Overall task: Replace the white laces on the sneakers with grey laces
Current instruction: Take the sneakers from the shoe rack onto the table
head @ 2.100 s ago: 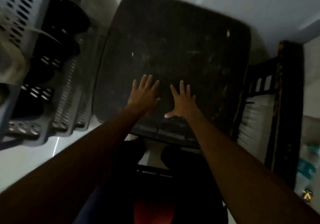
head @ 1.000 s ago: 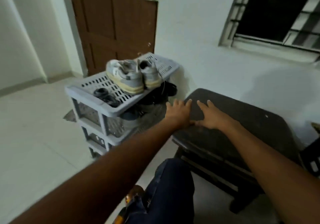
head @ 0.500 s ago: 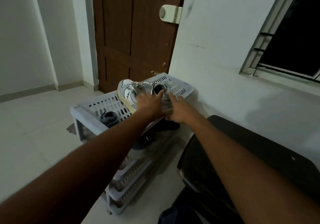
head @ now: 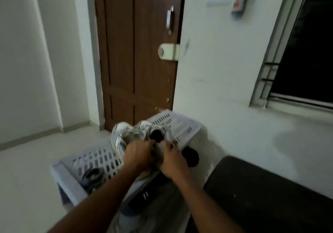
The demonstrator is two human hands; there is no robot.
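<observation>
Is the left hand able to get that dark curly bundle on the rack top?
Probably yes. The dark bundle lies uncovered on the rack top, just below the left hand. But that hand grips a sneaker, so it must let go first.

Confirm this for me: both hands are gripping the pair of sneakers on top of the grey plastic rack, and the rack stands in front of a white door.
One detail is off: the door behind the rack is brown wood, not white; only the walls beside it are white. The head view shows this. The rest holds: the left hand and right hand both grip the sneakers on top of the grey plastic rack.
</observation>
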